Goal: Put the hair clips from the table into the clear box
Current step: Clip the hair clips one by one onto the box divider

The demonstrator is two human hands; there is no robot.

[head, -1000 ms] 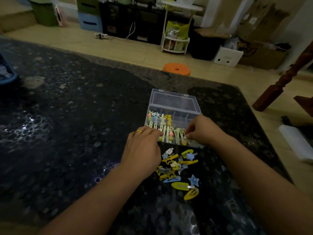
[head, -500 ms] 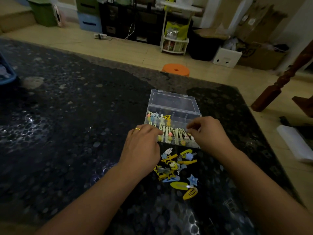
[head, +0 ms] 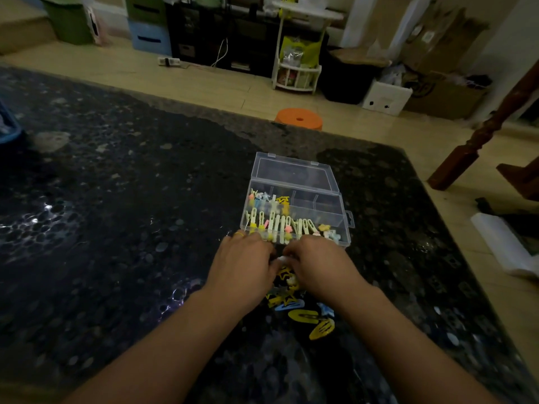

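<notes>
Both hands (head: 287, 265) withdrew from box (head: 335, 209) to clip pile (head: 300, 309)

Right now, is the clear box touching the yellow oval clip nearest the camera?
Apart. The head view shows dark table and other clips between the clear box and the yellow oval clip.

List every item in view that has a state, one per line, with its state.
clear box: open, lid tipped back, partly filled with clips
clips in box: stood in a row along the near wall
hair clips on table: loose pile, not yet boxed
left hand: over the pile, fingers curled, grip hidden
right hand: over the pile, fingers curled, grip hidden
</notes>
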